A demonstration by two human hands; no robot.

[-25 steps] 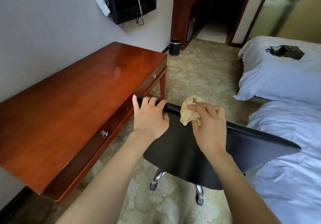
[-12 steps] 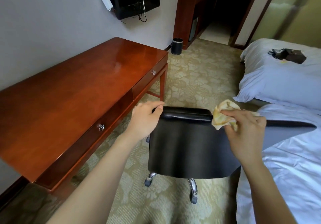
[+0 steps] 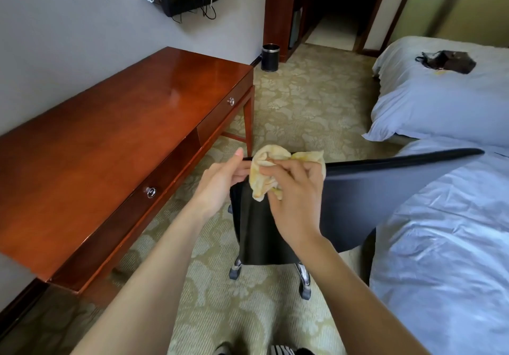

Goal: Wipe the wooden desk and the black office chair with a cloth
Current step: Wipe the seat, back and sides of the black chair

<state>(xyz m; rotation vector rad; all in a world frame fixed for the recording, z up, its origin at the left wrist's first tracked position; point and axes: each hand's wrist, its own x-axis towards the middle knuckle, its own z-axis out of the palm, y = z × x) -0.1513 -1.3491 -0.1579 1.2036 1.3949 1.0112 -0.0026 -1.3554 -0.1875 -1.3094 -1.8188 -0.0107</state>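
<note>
1. The left hand (image 3: 220, 181) grips the top left corner of the black office chair (image 3: 358, 189), thumb raised, beside the wooden desk (image 3: 110, 140).
2. The right hand (image 3: 296, 192) clutches the yellow cloth (image 3: 268, 169), bunched against the chair's top edge.
3. A white bed (image 3: 440, 244) lies on the right.

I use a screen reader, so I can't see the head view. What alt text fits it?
A person's right hand holds a yellow cloth on the top edge of a black office chair while the left hand holds that edge. A wooden desk stands left, white beds right.
</note>
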